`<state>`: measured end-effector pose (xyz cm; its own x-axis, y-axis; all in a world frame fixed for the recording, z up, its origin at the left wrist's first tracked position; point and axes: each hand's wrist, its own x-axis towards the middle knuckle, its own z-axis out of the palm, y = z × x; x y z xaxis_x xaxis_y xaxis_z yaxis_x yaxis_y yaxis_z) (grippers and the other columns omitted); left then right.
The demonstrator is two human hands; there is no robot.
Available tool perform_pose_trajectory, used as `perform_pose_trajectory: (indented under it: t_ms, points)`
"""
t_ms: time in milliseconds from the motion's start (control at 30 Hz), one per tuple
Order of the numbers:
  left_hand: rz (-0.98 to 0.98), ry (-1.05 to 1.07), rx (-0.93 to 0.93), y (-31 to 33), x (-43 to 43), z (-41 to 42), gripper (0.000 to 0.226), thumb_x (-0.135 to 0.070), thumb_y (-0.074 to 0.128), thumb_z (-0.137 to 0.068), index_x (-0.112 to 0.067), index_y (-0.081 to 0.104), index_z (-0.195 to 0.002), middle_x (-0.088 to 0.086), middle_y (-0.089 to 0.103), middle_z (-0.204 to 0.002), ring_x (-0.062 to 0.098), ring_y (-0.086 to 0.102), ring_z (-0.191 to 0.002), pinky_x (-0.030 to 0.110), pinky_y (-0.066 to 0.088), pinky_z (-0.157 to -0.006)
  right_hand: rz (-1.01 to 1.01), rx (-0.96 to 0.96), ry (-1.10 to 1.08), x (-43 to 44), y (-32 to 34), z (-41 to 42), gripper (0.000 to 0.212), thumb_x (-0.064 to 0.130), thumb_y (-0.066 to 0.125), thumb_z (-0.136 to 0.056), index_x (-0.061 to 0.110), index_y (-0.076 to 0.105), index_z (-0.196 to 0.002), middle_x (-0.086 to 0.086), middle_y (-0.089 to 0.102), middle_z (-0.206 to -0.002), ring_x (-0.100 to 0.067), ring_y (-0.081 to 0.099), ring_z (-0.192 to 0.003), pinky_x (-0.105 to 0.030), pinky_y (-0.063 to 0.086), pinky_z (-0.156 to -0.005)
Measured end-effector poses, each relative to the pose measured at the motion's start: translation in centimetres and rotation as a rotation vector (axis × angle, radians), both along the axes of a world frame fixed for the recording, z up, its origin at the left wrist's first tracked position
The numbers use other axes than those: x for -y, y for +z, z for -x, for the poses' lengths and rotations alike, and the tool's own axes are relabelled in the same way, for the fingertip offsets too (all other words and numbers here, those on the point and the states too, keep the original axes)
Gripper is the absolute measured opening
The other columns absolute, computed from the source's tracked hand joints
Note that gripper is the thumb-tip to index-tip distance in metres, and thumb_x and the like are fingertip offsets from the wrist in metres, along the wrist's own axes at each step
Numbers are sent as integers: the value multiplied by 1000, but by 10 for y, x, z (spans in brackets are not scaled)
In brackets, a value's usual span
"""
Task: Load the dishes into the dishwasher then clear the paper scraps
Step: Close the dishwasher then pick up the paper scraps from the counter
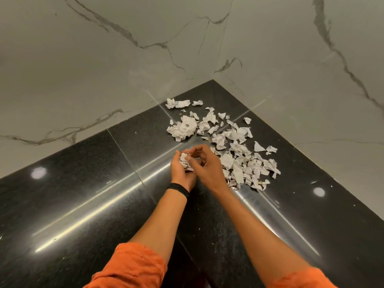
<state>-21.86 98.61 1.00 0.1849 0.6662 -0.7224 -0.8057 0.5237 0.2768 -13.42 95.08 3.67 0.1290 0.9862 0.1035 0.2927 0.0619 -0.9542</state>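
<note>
The fingers (177,155) of the left hand (182,172) curl upward around a wad (184,162) of gathered paper, held palm-up. The right hand (207,166) arches over it with its fingers bunched at the wad; whether they pinch a piece I cannot tell. The loose paper scraps (234,150) lie on the black desk (83,194), just right of and beyond the right hand, spreading toward the wall (291,59) corner. The right hand is nearer and probably reaches next.
</note>
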Motion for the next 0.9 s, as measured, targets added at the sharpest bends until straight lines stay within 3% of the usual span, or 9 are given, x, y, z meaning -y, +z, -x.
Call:
perform_pose_trajectory:
  t_ms: [100, 200, 267, 367, 467, 533, 700, 800, 900]
  points:
    - [-14, -11, 67, 8, 2, -4, 34, -45, 48, -101, -15, 60, -89, 5, 61, -73, 20, 65, -62, 30, 57, -62, 11, 20, -4, 9, 0, -4, 24, 6, 73, -86, 19, 67, -106, 4, 73, -98, -11, 71, -92, -29, 58, -84]
    - [-31, -3, 76, 14, 3, -6, 35, -39, 45, -104, -15, 58, -82, 5, 59, -67, 20, 63, -55, 30, 55, -52, 37, 38, -23, 12, 2, -7, 30, 4, 76, -81, 23, 68, -104, 7, 73, -92, -9, 70, -87, -23, 56, -79]
    - [-50, -10, 62, 14, 2, -6, 33, -37, 45, -104, -14, 60, -84, 10, 63, -77, 27, 68, -67, 37, 60, -59, 28, 47, -35, 9, 3, -8, 29, 5, 78, -79, 22, 69, -100, 8, 72, -91, -8, 69, -84, -20, 54, -77]
    - [-55, 25, 42, 7, -2, -3, 30, -37, 48, -102, -13, 62, -91, 13, 65, -91, 30, 67, -91, 45, 56, -93, 25, 84, -71, -2, 1, -14, 14, 12, 77, -86, 16, 71, -98, 8, 73, -89, -5, 69, -82, -18, 54, -74]
    - [-22, 62, 12, -3, -9, 2, 29, -34, 49, -103, -10, 63, -93, 6, 63, -82, 17, 61, -76, 26, 51, -71, 46, 299, -147, -27, -10, -35, 12, 16, 70, -93, 15, 73, -105, 7, 73, -93, -2, 67, -85, -24, 57, -79]
    - [0, 60, 16, -5, -14, 4, 30, -34, 49, -103, -9, 64, -94, 6, 63, -82, 16, 59, -73, 23, 46, -60, 82, 515, -118, -48, -16, -50, 21, 13, 65, -94, 15, 73, -114, 1, 73, -104, -12, 67, -95, -35, 56, -88]
    - [7, 77, 20, -8, -20, 7, 31, -35, 51, -102, -9, 65, -93, 6, 64, -81, 16, 60, -75, 22, 46, -64, 125, 915, 140, -88, -27, -59, 34, 3, 59, -92, 13, 72, -121, -9, 69, -113, -28, 62, -107, -41, 50, -91]
    - [12, 79, -1, -11, -18, 8, 31, -35, 52, -102, -8, 65, -95, 7, 64, -83, 17, 60, -78, 23, 46, -66, 81, 969, 177, -86, -38, -58, 26, 2, 56, -91, 10, 76, -105, -10, 66, -100, -31, 62, -96, -40, 50, -78]
    - [-5, 66, -5, -10, -17, 10, 31, -35, 52, -102, -7, 66, -98, 8, 65, -84, 18, 62, -78, 24, 48, -68, 38, 808, 64, -74, -38, -53, 19, 10, 59, -95, 13, 76, -104, -4, 70, -97, -20, 63, -90, -32, 48, -76]
